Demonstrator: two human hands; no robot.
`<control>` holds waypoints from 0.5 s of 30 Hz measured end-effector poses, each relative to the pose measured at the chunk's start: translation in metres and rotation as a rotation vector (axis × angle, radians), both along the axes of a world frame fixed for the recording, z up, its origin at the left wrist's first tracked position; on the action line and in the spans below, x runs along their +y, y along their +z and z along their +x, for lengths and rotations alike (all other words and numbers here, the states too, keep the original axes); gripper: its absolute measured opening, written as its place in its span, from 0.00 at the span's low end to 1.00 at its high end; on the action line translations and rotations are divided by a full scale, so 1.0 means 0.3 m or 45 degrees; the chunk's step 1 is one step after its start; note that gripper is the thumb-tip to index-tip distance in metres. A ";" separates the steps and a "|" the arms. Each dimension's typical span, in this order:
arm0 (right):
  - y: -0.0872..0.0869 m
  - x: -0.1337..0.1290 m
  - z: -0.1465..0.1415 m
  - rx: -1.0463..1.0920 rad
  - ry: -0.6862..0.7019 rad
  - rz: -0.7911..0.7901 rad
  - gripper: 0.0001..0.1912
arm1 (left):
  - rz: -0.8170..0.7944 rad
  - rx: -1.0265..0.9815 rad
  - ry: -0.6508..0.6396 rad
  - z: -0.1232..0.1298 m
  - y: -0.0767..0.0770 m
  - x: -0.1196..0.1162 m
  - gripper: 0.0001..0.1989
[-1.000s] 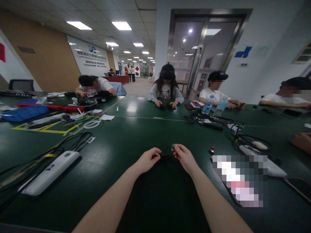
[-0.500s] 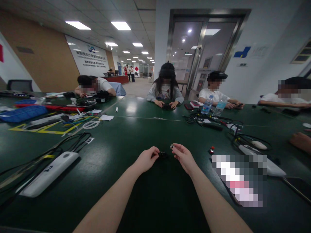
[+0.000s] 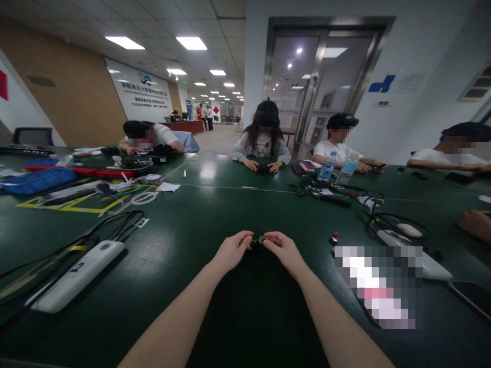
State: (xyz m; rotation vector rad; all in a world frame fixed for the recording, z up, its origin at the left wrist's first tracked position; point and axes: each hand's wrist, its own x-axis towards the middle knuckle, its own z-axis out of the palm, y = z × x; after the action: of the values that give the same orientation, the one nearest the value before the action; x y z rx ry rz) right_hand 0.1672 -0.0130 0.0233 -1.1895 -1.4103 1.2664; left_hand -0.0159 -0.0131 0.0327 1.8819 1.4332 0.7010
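Observation:
Close together over the dark green table (image 3: 164,286), my two hands meet at a small black object (image 3: 255,245), whose kind I cannot make out. My left hand (image 3: 233,250) pinches its left side between thumb and fingers. Between the fingertips of my right hand (image 3: 283,250) is a small metallic piece (image 3: 262,238) with a yellowish edge, held right at the black object. Whether the two pieces touch is hidden by the fingers.
A white power strip (image 3: 80,276) with black cables lies to my left. On the right are a tiny red-and-black item (image 3: 334,237), a blurred-out flat device (image 3: 374,286) and another white strip (image 3: 433,263). Water bottles (image 3: 347,169) stand farther off. Several people sit around the table.
My right hand has moved left with the small metallic piece, bringing it from a short gap away to the black object. My left hand has stayed nearly still.

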 end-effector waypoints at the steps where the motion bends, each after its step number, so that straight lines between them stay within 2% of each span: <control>1: 0.004 -0.003 -0.003 0.000 0.027 0.010 0.14 | 0.005 0.003 -0.002 0.004 0.000 0.001 0.21; 5: 0.020 -0.014 -0.011 -0.007 0.121 0.035 0.13 | 0.017 0.017 -0.050 0.015 -0.004 0.002 0.22; 9: 0.021 -0.012 -0.016 -0.035 0.126 0.044 0.15 | 0.025 -0.012 -0.106 0.019 -0.009 0.005 0.18; 15: 0.002 0.008 0.002 -0.074 -0.043 0.017 0.15 | 0.013 0.011 -0.029 0.023 -0.013 0.011 0.19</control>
State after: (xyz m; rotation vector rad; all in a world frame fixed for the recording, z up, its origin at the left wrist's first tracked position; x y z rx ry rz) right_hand 0.1677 -0.0105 0.0240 -1.2447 -1.4326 1.2061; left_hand -0.0091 -0.0098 0.0289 1.9080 1.4140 0.6917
